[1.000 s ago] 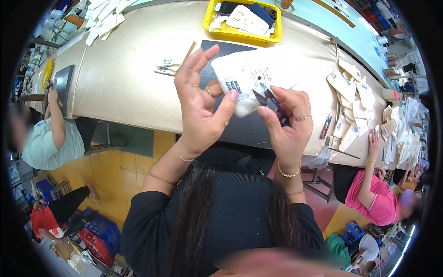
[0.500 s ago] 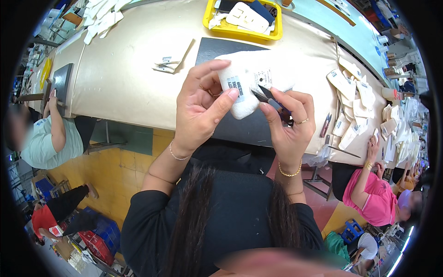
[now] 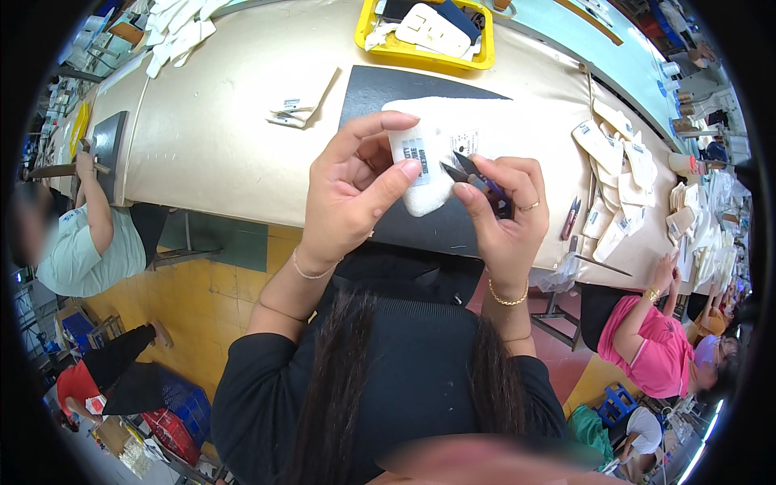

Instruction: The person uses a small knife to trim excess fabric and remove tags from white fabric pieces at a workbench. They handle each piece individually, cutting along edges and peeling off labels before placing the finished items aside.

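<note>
My left hand [image 3: 349,184] pinches the edge of a white sock [image 3: 426,194], thumb in front, fingers behind, beside its printed dark patch. The sock is held above a dark board [image 3: 380,85] and hides part of it. In my right hand [image 3: 517,202] is a pair of thread snips [image 3: 471,178], gripped between thumb and fingers. The snips' dark blades are parted and point left, up against the sock's face, just below a small printed mark. Whether they touch the fabric I cannot tell.
Folded white socks [image 3: 297,107] lie left of the board. A yellow tray [image 3: 361,32] of cloth pieces stands beyond it. Right are red-handled snips [image 3: 571,218], a long blade [image 3: 602,263] and a pile of white socks [image 3: 618,174]. Co-workers sit at left [image 3: 77,250] and right [image 3: 647,339].
The sock has shifted slightly right and down, its far edge now flatter. The snips stay against it with blades parted. The left co-worker's hand has risen; the right co-worker's hands have come together.
</note>
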Action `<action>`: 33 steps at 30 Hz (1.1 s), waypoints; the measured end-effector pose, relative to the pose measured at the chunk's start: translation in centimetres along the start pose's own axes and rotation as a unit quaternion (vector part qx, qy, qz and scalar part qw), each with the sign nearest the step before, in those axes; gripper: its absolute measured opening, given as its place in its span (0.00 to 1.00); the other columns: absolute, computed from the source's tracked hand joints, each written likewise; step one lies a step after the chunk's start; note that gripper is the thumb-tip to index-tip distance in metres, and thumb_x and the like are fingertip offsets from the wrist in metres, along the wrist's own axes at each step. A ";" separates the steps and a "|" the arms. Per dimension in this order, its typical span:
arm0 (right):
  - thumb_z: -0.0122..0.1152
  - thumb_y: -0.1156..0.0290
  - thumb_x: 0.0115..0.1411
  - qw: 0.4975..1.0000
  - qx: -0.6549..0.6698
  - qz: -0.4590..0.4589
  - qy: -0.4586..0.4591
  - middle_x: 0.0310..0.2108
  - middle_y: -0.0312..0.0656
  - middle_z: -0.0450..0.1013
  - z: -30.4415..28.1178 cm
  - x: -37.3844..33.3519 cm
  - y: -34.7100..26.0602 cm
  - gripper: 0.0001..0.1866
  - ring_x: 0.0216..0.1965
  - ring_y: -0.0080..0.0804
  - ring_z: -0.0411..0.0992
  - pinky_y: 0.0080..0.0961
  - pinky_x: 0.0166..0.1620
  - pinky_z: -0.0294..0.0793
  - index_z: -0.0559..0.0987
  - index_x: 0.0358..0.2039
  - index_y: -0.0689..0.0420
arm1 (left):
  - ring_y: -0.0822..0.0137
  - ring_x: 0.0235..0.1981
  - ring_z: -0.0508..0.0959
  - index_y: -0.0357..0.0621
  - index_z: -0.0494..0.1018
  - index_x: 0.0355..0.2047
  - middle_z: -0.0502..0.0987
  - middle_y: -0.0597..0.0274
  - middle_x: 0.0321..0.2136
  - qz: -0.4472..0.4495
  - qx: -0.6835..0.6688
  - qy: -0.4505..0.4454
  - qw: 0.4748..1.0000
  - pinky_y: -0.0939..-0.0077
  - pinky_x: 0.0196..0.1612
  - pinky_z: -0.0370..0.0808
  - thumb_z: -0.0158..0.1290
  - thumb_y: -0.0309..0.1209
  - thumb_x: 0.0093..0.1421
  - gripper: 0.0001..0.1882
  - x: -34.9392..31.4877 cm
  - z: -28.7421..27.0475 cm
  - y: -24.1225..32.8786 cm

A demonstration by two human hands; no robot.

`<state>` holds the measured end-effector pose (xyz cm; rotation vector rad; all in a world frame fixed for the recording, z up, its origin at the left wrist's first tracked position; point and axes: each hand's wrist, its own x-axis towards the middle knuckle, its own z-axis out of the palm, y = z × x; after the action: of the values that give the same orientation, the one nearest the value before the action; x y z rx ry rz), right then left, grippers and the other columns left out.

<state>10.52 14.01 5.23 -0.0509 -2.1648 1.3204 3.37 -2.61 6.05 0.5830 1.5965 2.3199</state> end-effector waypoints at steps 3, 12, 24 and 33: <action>0.71 0.77 0.47 0.992 0.111 0.043 -0.030 0.33 0.35 0.69 0.0 -0.1 0.8 0.16 0.27 0.16 0.65 0.13 0.28 0.66 0.79 0.39 0.59 | 0.73 0.39 0.76 0.39 0.66 0.51 0.75 0.55 0.39 -0.023 -0.058 -0.007 0.998 0.81 0.43 0.75 0.54 0.20 0.58 0.20 0.2 0.0 0.0; 0.69 0.66 0.52 0.786 0.571 0.220 -0.088 0.36 0.34 0.66 1.4 -1.6 2.3 0.18 0.30 0.16 0.66 0.09 0.29 0.67 0.73 0.40 0.57 | 0.72 0.40 0.76 0.42 0.65 0.50 0.75 0.55 0.39 -0.062 -0.158 -0.058 0.984 0.80 0.44 0.75 0.55 0.20 0.58 0.19 -0.1 1.3 0.4; 0.70 0.76 0.51 0.972 0.208 0.085 0.067 0.37 0.36 0.67 -1.1 -0.8 1.7 0.17 0.33 0.18 0.67 0.12 0.35 0.67 0.75 0.40 0.61 | 0.73 0.37 0.76 0.40 0.65 0.51 0.75 0.56 0.37 0.031 0.004 -0.016 0.999 0.83 0.39 0.75 0.56 0.20 0.58 0.21 0.0 1.3 0.1; 0.73 0.76 0.45 0.998 0.061 0.014 0.031 0.33 0.36 0.68 -0.3 -0.4 -0.4 0.18 0.29 0.18 0.66 0.13 0.31 0.66 0.79 0.38 0.59 | 0.72 0.37 0.76 0.40 0.63 0.50 0.74 0.55 0.38 0.063 0.003 0.000 0.998 0.82 0.38 0.75 0.57 0.18 0.56 0.22 0.1 1.4 -0.7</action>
<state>11.11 13.86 5.45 -0.0723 -2.0348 1.4456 3.88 -1.19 5.89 0.7047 1.6112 2.4033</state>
